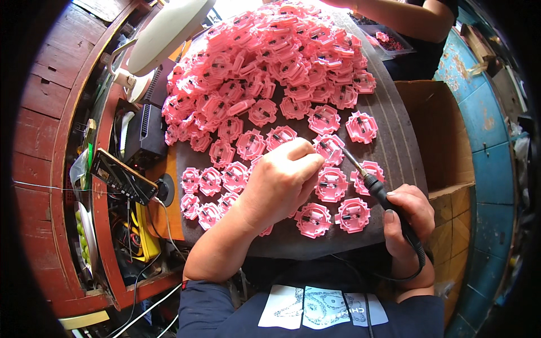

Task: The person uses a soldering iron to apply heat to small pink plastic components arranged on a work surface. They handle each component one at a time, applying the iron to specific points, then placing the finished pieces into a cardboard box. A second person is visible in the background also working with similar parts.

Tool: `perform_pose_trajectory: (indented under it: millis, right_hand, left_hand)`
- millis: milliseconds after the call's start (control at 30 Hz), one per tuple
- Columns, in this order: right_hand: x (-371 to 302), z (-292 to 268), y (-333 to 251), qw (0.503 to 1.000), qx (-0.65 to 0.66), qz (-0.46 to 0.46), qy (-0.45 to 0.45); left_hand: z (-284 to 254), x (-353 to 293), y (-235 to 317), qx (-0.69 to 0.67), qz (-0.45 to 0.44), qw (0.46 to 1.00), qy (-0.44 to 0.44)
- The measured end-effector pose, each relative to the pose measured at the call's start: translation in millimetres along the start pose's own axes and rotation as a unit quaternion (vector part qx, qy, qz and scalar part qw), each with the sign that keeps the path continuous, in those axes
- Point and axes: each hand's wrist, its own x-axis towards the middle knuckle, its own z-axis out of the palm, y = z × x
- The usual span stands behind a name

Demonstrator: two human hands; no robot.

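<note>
My right hand [410, 213] is wrapped round the dark handle of a soldering iron [376, 187]. The iron's metal tip points up and left, at the right edge of a pink plastic housing [328, 151] with small black parts inside. Just left of that housing, my left hand [286, 176] is closed in a pinch; anything between its fingertips is too small to make out. Similar pink housings lie in loose rows around both hands, one of them [331, 184] below the iron's tip. My left forearm hides some of the rows.
A large heap of pink housings [270, 50] covers the far part of the dark mat [394, 141]. At left stand a white lamp [169, 36], a phone [123, 176] and a black box [145, 135]. A cardboard box [439, 124] is at right. Another person's arm [394, 17] reaches in at the back.
</note>
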Motion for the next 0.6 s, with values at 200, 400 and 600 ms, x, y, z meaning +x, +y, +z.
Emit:
perform_pose_trajectory:
  millis: [200,400,600]
  right_hand:
    - [8,4,1,1.0,0.005,-0.014,-0.016]
    - [11,4,3,0.999,0.005,-0.013,-0.032]
    - [12,5,3,0.999,0.007,-0.017,-0.041]
  left_hand:
    - [-1,0,-2,0.009,-0.005,1.0,0.024]
    - [1,0,-4,0.02,-0.023,0.999,0.014]
    - [2,0,-5,0.021,-0.028,0.999,0.014]
